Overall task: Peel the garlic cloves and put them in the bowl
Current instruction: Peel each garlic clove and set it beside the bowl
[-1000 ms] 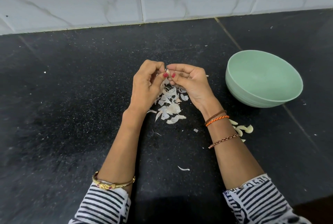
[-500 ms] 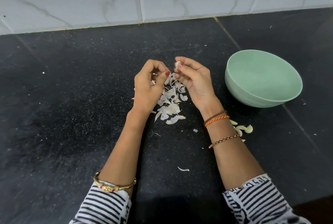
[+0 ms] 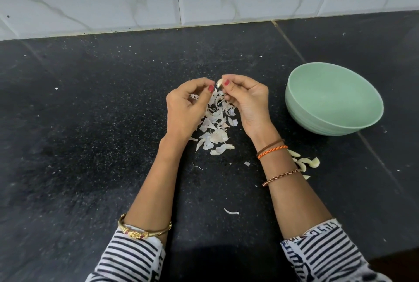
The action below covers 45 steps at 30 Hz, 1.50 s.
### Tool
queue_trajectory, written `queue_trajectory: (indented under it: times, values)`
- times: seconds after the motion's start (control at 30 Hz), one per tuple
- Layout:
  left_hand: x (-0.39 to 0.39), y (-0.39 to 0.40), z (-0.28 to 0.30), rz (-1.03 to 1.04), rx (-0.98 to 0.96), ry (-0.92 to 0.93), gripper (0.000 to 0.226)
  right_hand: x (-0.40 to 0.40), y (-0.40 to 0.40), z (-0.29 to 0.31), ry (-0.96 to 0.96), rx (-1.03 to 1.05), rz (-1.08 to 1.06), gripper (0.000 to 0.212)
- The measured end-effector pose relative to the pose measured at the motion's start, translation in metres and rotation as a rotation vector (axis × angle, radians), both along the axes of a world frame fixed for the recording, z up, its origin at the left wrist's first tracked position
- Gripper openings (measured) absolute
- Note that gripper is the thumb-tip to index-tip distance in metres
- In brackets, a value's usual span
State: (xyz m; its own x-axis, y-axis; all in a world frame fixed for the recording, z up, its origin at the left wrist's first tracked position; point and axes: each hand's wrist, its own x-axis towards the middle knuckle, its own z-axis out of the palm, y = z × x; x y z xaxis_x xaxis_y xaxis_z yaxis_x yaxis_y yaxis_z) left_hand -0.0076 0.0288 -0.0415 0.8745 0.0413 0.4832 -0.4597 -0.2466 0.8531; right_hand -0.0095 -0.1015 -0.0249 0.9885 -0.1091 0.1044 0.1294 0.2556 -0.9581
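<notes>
Starting at the left, our left hand [image 3: 184, 109] hovers over the dark counter [image 3: 90, 145] with its fingers curled; a scrap of papery skin seems to sit at its fingertips, though we cannot tell for sure that it pinches it. Below and between both hands lies the heap of peels [image 3: 215, 127], spread toward us. Just right of the left thumb, with a small gap between, our right hand [image 3: 246, 102] pinches the garlic clove [image 3: 219, 83] between thumb and forefinger; the clove stands roughly upright, its pale tip poking above the fingers. The two hands are thus close but not joined. Further right and slightly nearer us than the clove sits the green bowl [image 3: 294, 100], in which we see no cloves. It lies on the right hand's side, so we judge that hand to be the nearer carrier, moving rightward. Near our right wrist, a few peeled cloves [image 3: 308, 162] rest on the counter, outside the bowl.
</notes>
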Motion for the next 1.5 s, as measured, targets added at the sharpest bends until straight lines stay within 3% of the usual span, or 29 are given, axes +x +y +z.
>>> queue_trajectory:
  times: [0.47,0.73,0.87,1.13,1.27,1.5]
  values:
    - [0.003,-0.003,-0.004,0.145,0.137,-0.123,0.014,-0.001,0.004,0.001,0.041,-0.127,0.07,0.011]
    - [0.003,-0.004,-0.002,0.144,0.007,-0.052,0.016,-0.001,-0.003,0.007,0.094,-0.102,0.273,0.022]
    - [0.004,0.002,0.001,0.197,-0.093,0.024,0.011,-0.002,-0.004,0.006,0.099,-0.123,0.298,0.014]
    - [0.004,0.001,-0.002,0.143,0.003,0.058,0.048,0.0,0.001,0.002,0.072,-0.07,0.232,0.016]
    - [0.003,-0.001,-0.001,0.092,-0.119,0.078,0.007,0.0,0.001,0.001,0.061,-0.066,0.136,0.011]
    - [0.004,0.002,-0.001,-0.05,-0.132,0.038,0.015,0.002,0.002,-0.001,0.056,-0.045,0.091,0.011]
